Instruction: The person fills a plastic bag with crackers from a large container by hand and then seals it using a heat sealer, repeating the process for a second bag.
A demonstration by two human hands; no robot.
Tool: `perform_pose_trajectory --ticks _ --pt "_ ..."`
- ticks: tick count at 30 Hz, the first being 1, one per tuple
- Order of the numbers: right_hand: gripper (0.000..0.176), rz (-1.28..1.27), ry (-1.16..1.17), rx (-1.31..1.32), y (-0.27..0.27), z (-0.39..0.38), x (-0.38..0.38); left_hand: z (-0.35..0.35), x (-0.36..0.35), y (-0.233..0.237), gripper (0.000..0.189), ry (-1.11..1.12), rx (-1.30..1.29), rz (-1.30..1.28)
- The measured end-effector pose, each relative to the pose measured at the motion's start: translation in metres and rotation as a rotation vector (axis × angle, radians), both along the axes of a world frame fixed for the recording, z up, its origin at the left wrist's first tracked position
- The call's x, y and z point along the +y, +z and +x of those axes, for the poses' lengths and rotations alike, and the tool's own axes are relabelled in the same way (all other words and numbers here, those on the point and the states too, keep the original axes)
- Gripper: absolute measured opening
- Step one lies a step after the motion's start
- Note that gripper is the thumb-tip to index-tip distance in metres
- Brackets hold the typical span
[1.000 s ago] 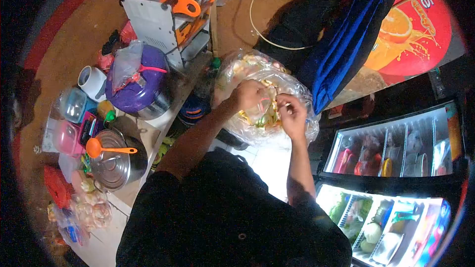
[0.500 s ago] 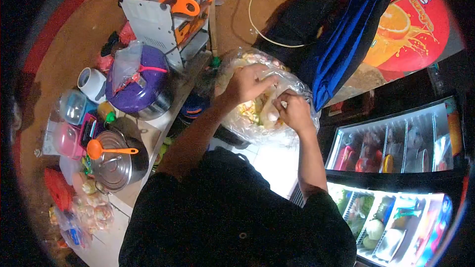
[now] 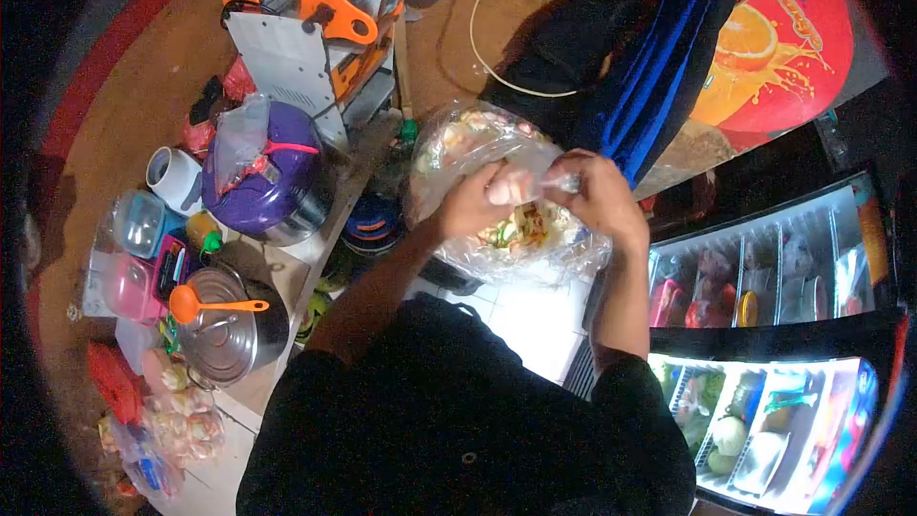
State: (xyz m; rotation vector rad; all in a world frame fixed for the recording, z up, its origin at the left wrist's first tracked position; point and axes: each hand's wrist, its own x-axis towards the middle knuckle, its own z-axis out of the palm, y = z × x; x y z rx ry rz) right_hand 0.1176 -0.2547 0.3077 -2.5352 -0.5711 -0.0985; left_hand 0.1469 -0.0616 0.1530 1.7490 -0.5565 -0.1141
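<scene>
Gripping a packet (image 3: 511, 187) above the bag (image 3: 565, 256), between its edges, left hand (image 3: 471, 204) cups it. Right hand (image 3: 606, 198) pinches its end.

An orange ladle (image 3: 224, 306) lies across a lidded pot (image 3: 225, 342); a purple-topped pot (image 3: 287, 179) stands nearby; a lit fridge (image 3: 778, 341) shows at right.

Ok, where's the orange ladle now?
In the head view, the ladle is at left, across the metal lid, below the purple lid in the picture.

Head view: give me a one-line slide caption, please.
Left hand and right hand hold a small clear bag over a large clear bag, with a purple-lidded pot nearby.
</scene>
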Motion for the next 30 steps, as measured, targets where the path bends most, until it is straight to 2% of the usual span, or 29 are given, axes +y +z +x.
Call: perform_pose_trajectory --ticks 2,3,5,6,8,11,13,14,15,17,20,24,27,29,30 --pt "0.015 -0.097 -0.077 0.092 0.021 -0.004 0.006 0.012 0.013 -0.002 0.05 -0.461 0.202 -0.335" --pt "0.015 -0.098 -0.076 0.087 0.022 -0.004 0.01 0.013 0.013 0.004 0.05 -0.46 0.196 -0.336" --pt "0.015 0.113 0.078 -0.052 0.021 -0.004 0.017 0.012 0.014 0.015 0.051 -0.483 0.018 -0.246" --pt "0.017 0.07 0.164 0.082 0.021 -0.003 0.018 0.013 0.014 0.015 0.051 -0.484 0.017 -0.246" --pt "0.018 0.094 0.124 0.035 0.019 -0.003 0.023 0.014 0.014 0.014 0.055 -0.637 0.314 -0.291" --pt "0.021 0.127 0.071 0.023 0.029 -0.004 0.032 0.016 0.018 0.018 0.054 -0.683 0.299 -0.273" --pt "0.023 0.08 0.016 0.139 0.032 -0.002 0.029 0.016 0.024 0.02 0.053 -0.7 0.321 -0.265" --pt "0.023 0.191 0.024 -0.032 0.026 0.001 0.027 0.017 0.026 0.021 0.053 -0.717 0.339 -0.259" --pt "0.023 0.192 0.023 -0.03 0.028 0.002 0.026 0.018 0.028 0.018 0.053 -0.717 0.341 -0.258" --pt "0.023 0.024 0.034 0.097 0.034 0.002 0.024 0.021 0.031 0.012 0.051 -0.683 0.243 -0.284" --pt "0.023 0.088 0.004 0.047 0.038 0.003 0.03 0.024 0.033 0.012 0.052 -0.679 0.36 -0.27" --pt "0.023 0.162 -0.027 -0.01 0.033 0.006 0.029 0.019 0.032 0.024 0.055 -0.694 0.36 -0.315" --pt "0.02 0.266 0.05 0.039 0.028 0.007 0.03 0.013 0.031 0.029 0.059 -0.681 0.37 -0.372" --pt "0.019 0.232 0.09 0.074 0.034 0.003 0.037 0.013 0.026 0.027 0.059 -0.615 0.184 -0.428" --pt "0.019 0.197 0.128 0.109 0.039 0.001 0.041 0.013 0.029 0.032 0.059 -0.614 0.185 -0.427"
